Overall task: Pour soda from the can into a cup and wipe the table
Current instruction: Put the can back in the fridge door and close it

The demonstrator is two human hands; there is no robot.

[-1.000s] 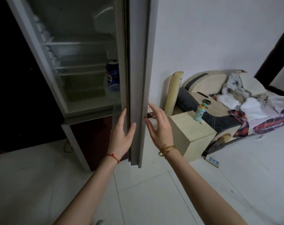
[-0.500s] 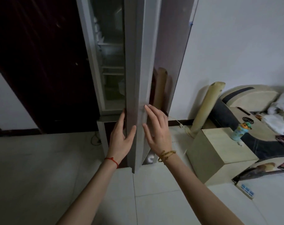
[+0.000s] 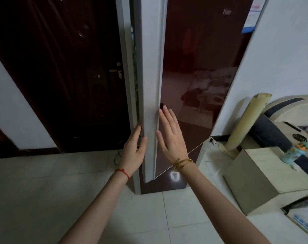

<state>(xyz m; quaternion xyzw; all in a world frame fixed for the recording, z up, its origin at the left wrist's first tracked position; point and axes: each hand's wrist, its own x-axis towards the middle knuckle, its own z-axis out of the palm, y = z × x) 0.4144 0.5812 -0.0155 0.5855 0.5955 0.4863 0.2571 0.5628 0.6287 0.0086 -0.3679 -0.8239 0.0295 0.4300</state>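
Observation:
The fridge door (image 3: pixel 150 85) stands almost edge-on in front of me, its dark red glossy front (image 3: pixel 199 67) facing right. My left hand (image 3: pixel 134 150) lies flat against the door's left side, fingers apart. My right hand (image 3: pixel 170 138) rests flat on the door's front near its edge, fingers spread. Neither hand holds anything. The soda can, the cup and the table are not in view; the fridge's inside is hidden behind the door.
A dark room door (image 3: pixel 70 71) is on the left. To the right stand a rolled beige mat (image 3: pixel 244 124) against the white wall, a pale wooden box (image 3: pixel 266 180) with a small toy bottle (image 3: pixel 294 154), and a sofa (image 3: pixel 294 117). The floor is white tile (image 3: pixel 44 199).
The fridge door has swung nearly closed; the shelves and blue can seen inside a second ago are now hidden. Both hands stay flat on the door, and my view has shifted left.

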